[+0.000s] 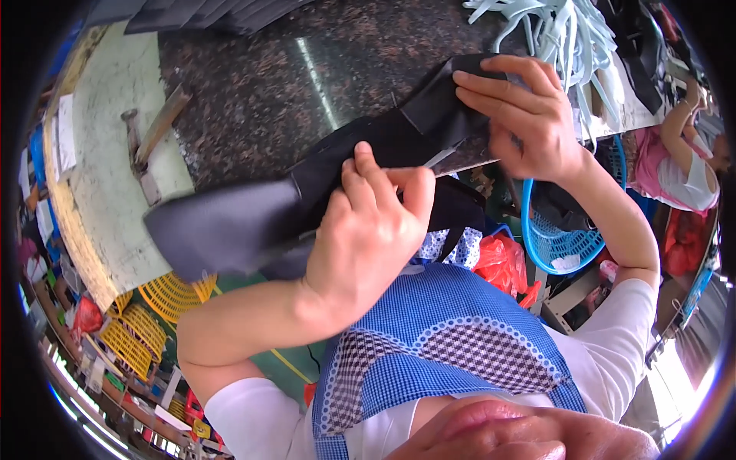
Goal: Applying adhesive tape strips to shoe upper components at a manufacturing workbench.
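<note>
Where the dark, speckled, stone-like surface meets its left side, a pale greenish board with a raw wooden outer edge runs alongside, and a streak of reflected light crosses the slab. Beyond the near left corner lies a green floor marked with a yellow line, where yellow plastic lattice baskets are gathered. Past the right edge a co-worker in pink and white has one arm raised; the room's rim is crowded and too bent to read.

A hammer with a wooden handle lies on the board, near the slab. Dark grey folded sheets cover part of the far left edge, and a heap of pale blue-green flat straps spreads at the far right corner. Below the right edge are a bright blue plastic basket and a crumpled red plastic bag.

A long black strip with smooth leather-like ends slants along the near edge, its left end reaching over the board and hiding the corner. The right hand has its grip clamped on the strip's right end. The left hand lays bent fingers on the middle, covering part of it; whether its thumb closes behind, I cannot tell.
</note>
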Demonstrator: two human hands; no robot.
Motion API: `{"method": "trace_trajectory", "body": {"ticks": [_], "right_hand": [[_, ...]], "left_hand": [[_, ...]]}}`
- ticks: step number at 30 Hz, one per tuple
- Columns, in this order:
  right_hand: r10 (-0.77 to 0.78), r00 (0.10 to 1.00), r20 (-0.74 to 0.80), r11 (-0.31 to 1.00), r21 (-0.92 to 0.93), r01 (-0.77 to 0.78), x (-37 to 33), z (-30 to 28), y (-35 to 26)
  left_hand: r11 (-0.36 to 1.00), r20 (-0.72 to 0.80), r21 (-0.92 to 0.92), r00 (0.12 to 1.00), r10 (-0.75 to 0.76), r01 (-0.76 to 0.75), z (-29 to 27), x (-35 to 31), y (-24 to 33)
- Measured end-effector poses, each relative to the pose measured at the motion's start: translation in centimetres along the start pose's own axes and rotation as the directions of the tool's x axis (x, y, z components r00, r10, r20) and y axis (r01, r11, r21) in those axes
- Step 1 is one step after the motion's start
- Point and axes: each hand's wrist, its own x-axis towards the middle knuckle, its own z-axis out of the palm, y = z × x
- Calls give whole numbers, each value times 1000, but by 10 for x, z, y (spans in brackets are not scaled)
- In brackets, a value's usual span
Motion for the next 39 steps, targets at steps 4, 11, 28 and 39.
{"method": "trace_trajectory", "body": {"ticks": [4, 11, 28, 39], "right_hand": [[-143, 987, 77, 889, 448, 94, 20, 22, -16], [80, 982, 172, 653, 735, -182, 27, 32, -14], [-41, 989, 145, 895, 445, -28, 58, 64, -87], [-304, 885, 352, 921, 347, 179, 90, 54, -94]], "left_hand": [[969, 117, -246, 993, 36, -6, -17, 21, -43], [773, -139, -613, 986, 94, -160, 11, -11, -119], [881, -29, -473, 999, 18, -29, 30, -74, -144], [926, 68, -321, 971, 231, -198, 18, -109, -176]]}}
